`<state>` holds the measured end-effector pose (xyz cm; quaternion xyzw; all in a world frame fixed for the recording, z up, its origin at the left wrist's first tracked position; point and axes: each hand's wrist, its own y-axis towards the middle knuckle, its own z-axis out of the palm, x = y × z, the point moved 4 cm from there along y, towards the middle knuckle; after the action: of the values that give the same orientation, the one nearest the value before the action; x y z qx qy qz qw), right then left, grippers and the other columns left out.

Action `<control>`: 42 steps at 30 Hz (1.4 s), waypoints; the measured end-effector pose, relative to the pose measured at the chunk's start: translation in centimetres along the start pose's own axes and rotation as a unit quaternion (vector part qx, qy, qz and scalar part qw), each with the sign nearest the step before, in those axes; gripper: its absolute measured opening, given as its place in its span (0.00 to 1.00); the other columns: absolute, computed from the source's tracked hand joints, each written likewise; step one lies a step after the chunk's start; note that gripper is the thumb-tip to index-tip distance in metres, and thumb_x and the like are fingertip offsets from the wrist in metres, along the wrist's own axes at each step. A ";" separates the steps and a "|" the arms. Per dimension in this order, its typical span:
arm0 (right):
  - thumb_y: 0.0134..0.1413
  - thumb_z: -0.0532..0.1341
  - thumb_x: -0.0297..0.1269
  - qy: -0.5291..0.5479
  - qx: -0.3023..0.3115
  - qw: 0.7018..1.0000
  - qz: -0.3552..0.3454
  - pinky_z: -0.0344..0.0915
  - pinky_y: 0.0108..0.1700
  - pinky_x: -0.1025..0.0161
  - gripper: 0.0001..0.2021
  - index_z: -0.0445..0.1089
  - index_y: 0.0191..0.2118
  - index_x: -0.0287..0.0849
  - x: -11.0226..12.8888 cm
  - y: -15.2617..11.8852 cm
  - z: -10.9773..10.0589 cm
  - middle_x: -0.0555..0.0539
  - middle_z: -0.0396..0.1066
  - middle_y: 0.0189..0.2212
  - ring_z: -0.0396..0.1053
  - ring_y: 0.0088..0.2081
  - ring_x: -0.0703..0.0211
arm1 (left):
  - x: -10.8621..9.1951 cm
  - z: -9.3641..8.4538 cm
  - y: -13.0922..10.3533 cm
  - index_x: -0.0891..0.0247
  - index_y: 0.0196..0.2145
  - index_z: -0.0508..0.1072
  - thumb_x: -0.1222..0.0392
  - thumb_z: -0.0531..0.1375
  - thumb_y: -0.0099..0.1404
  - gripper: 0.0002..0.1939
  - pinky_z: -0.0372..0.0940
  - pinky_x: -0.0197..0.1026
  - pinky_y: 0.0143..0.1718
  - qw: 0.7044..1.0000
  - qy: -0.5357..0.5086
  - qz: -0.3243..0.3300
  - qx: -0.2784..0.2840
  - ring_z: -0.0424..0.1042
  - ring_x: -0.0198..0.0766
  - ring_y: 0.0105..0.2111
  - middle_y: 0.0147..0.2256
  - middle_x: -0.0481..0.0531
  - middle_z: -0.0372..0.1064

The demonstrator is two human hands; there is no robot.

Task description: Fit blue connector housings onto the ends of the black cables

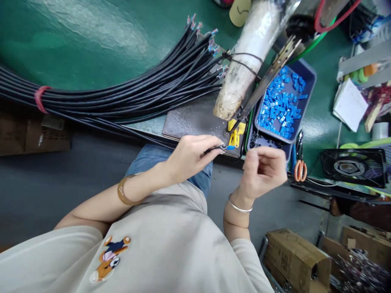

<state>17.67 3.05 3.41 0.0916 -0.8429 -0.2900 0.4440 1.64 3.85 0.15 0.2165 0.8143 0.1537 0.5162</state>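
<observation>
Pinching a dark cable point(221, 147), apparently blue-tipped, in the left hand point(192, 156), right hand point(265, 169) curled, contents unclear

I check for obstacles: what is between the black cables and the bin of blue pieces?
Head view: a pale tube and a metal bar are between the cables and the bin.

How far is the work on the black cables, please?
Already done, it seems: the bundled round black cables show exposed coloured wires at their ends. In hand: the left hand holds a dark cable end, with a small blue plastic piece at its tip. Apparently left: those bundled ends, where I see no blue piece fitted; total unclear.
</observation>
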 end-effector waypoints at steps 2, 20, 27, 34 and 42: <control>0.60 0.62 0.40 0.028 -0.070 0.997 -0.034 0.58 0.18 0.69 0.07 0.69 0.41 0.45 0.2 0.0 -0.6 0.55 0.66 0.26 0.62 0.18 0.72 | -0.3 0.1 -0.2 0.67 0.37 0.74 0.66 0.59 0.68 0.04 0.64 0.32 0.33 0.997 0.049 0.036 -0.045 0.73 0.30 0.30 0.32 0.50 0.77; 0.59 0.62 0.30 -0.027 0.084 0.993 -0.075 0.79 0.41 0.60 0.03 0.68 0.38 0.44 -1.0 -1.0 2.1 0.46 0.78 0.45 0.79 0.42 0.58 | -0.3 0.0 0.2 0.64 0.33 0.74 0.62 0.56 0.68 0.08 0.59 0.34 0.29 0.980 0.181 0.001 -0.077 0.72 0.32 0.27 0.27 0.49 0.75; 0.59 0.62 0.30 -0.032 0.078 0.993 -0.077 0.79 0.39 0.62 0.04 0.68 0.39 0.45 -0.7 -0.7 2.2 0.48 0.79 0.45 0.79 0.39 0.60 | 0.0 -0.6 1.3 0.63 0.24 0.69 0.66 0.58 0.63 0.09 0.51 0.35 0.23 0.992 0.062 -0.090 -0.059 0.53 0.28 0.19 0.18 0.42 0.57; 0.58 0.63 0.29 -0.030 0.066 0.993 -0.088 0.79 0.41 0.59 0.05 0.69 0.40 0.45 -0.3 -0.4 1.9 0.47 0.79 0.43 0.79 0.41 0.57 | 0.0 -0.7 1.7 0.63 0.24 0.68 0.65 0.58 0.62 0.09 0.48 0.36 0.22 0.987 -0.024 -0.153 -0.034 0.49 0.27 0.19 0.18 0.42 0.54; 0.57 0.64 0.28 -0.033 0.059 0.993 -0.094 0.79 0.39 0.60 0.06 0.69 0.39 0.45 -0.1 -0.4 1.5 0.47 0.79 0.43 0.80 0.38 0.58 | 0.0 -0.6 1.6 0.63 0.25 0.68 0.65 0.58 0.63 0.09 0.49 0.36 0.22 0.986 -0.043 -0.162 -0.018 0.51 0.27 0.19 0.19 0.43 0.56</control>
<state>16.42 3.41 2.49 0.1873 -0.8605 -0.2829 0.3801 1.38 5.22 1.13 0.0793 0.8128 0.0730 0.5725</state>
